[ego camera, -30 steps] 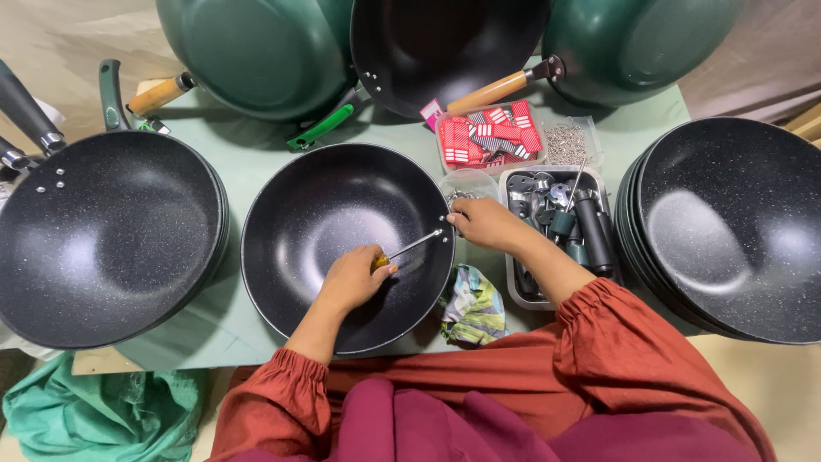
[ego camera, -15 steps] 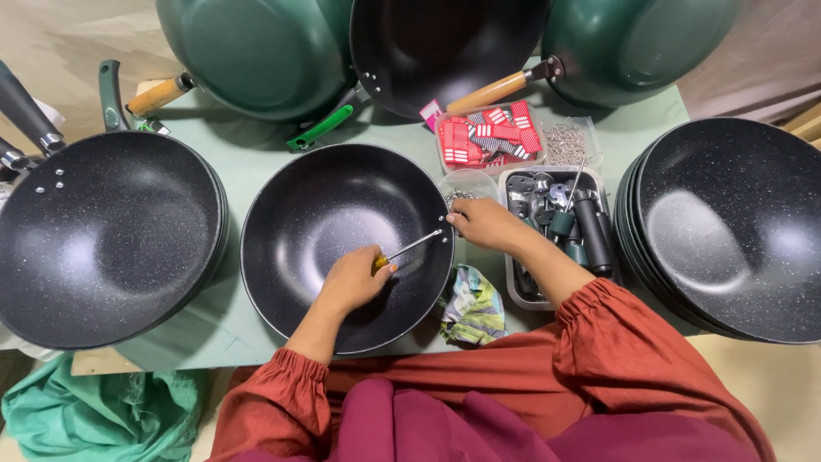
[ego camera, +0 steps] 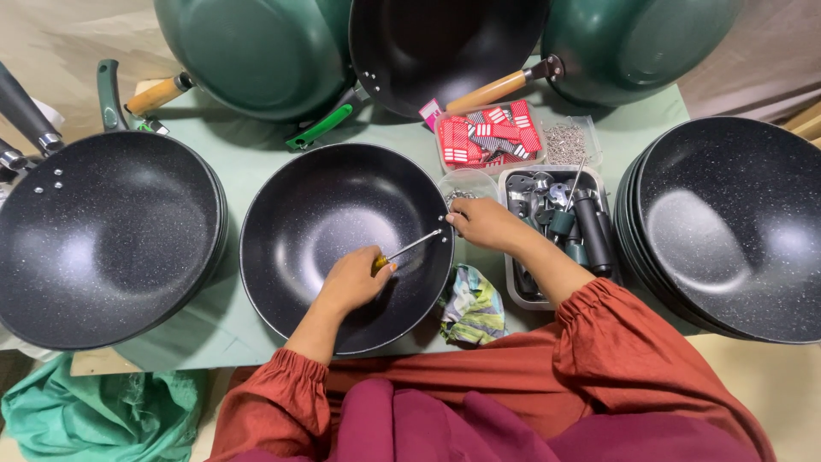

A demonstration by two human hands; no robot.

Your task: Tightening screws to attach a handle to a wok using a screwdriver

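Observation:
A black speckled wok (ego camera: pixel 325 214) without a handle sits in front of me on the pale green table. My left hand (ego camera: pixel 352 281) is inside it, closed around a screwdriver (ego camera: pixel 409 248) whose tip points at the wok's right rim. My right hand (ego camera: pixel 483 224) rests on that rim where the tip meets it, fingers pinched on something too small to make out.
A stack of black woks (ego camera: pixel 727 231) stands at the right, another black wok (ego camera: pixel 103 239) at the left. Green pans with wooden handles (ego camera: pixel 256 51) lean at the back. A tray of handles and parts (ego camera: pixel 564 222), a box of red packets (ego camera: pixel 487 137), screws (ego camera: pixel 566 141), a rag (ego camera: pixel 472 306).

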